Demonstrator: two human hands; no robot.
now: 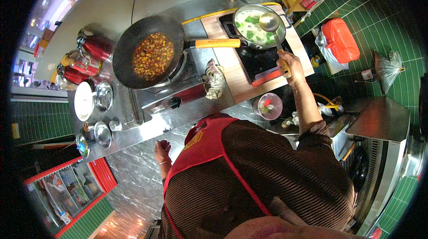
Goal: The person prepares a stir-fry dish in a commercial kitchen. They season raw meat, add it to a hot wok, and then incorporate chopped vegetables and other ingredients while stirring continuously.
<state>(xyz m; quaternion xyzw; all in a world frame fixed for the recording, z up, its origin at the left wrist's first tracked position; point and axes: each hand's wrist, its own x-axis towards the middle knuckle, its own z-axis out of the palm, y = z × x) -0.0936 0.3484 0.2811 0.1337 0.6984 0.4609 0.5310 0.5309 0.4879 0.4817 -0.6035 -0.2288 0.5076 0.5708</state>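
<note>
My right hand (pixel 290 66) grips the wooden handle of a metal ladle (pixel 269 22). The ladle's bowl hangs over a metal pot (pixel 283 37) of pale soup with green leaves, at the pot's right side. To the left, a dark wok (pixel 123 58) with a yellow wooden handle (pixel 217 43) sits on a gas burner. Small diced food in brownish-red sauce (pixel 153 56) lies in the wok. Down beside the counter's front edge, my left hand (pixel 162 151) hangs with loosely bent fingers and nothing visible in it.
A crumpled cloth (pixel 214 80) lies by the burner. The pot stands on a black cooktop (pixel 259 61) set on a wooden board (pixel 240 90). Metal bowls (pixel 102 134) and a white plate (pixel 83 101) occupy the counter's left end. Below the board is a plastic bin (pixel 275 113).
</note>
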